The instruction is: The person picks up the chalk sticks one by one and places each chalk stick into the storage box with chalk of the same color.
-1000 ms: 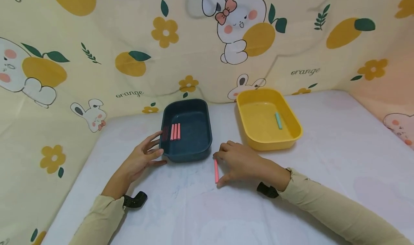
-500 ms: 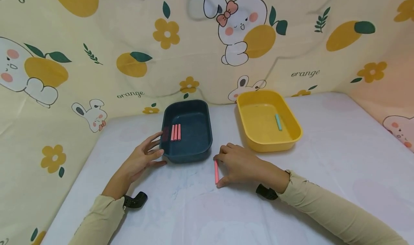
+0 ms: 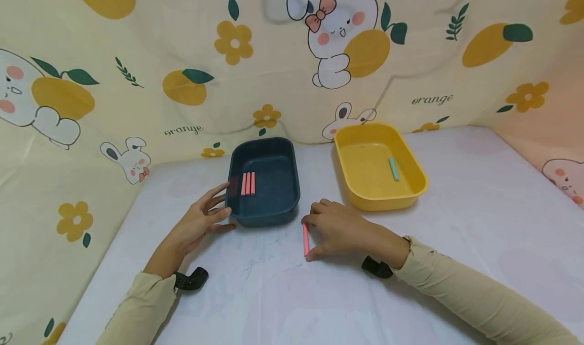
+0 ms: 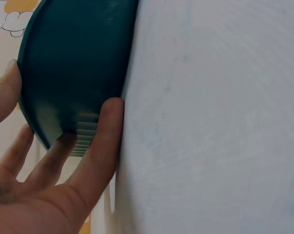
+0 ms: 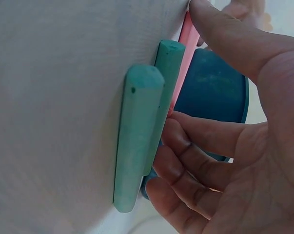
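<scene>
The right hand (image 3: 338, 228), nearer than the left hand (image 3: 196, 227), pinches a pink chalk (image 3: 306, 239) by its ends, long axis running near to far; left of and beyond this grip lies the blue tray (image 3: 278, 188), touched by the left fingers.

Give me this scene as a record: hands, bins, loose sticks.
left: left hand, fingers touching the dark blue bin
right: right hand, pinching a pink stick between thumb and finger, end to end
dark blue bin: three pink sticks, side by side
yellow bin: one green stick
loose: two green sticks on the white surface, visible only in the right wrist view
</scene>
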A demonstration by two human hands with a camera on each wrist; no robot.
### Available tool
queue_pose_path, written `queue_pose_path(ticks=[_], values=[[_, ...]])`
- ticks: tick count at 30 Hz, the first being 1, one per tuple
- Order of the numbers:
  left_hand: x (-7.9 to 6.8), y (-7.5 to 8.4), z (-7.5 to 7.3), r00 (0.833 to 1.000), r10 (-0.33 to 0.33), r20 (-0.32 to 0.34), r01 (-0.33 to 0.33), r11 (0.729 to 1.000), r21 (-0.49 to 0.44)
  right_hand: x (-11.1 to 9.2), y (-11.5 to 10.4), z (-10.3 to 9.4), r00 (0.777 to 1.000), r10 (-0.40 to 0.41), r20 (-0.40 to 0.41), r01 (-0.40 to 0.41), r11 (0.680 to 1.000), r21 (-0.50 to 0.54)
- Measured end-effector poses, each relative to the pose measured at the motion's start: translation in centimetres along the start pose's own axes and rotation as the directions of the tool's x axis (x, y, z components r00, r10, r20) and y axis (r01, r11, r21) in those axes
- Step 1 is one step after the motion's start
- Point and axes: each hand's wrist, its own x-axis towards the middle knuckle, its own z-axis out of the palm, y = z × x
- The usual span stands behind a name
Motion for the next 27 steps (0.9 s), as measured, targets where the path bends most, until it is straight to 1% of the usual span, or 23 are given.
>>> queue_pose_path(ticks=[6, 11, 18, 27], values=[[0.0, 0.0, 0.0, 1.0, -0.005, -0.004, 0.005, 1.0, 0.002, 0.0, -0.1, -0.1, 1.0, 0.011, 0.001, -0.011, 1.0, 0.01], [0.0, -0.1, -0.1, 1.0, -0.011, -0.01, 0.011, 1.0, 0.008, -0.1, -0.1, -0.2, 1.0, 0.004, -0.008, -0.004, 1.0, 0.021], [0.1, -0.1, -0.1, 1.0, -0.003, -0.011, 0.003, 1.0, 0.017, -0.1, -0.1, -1.0, 1.0, 0.011, 0.002, -0.011, 0.999, 0.053], [0.0, 0.0, -0.1, 1.0, 0.0, -0.008, 0.0, 1.0, 0.007, -0.4, -0.1, -1.9, 1.0, -0.012, -0.028, 0.014, 0.998, 0.067]])
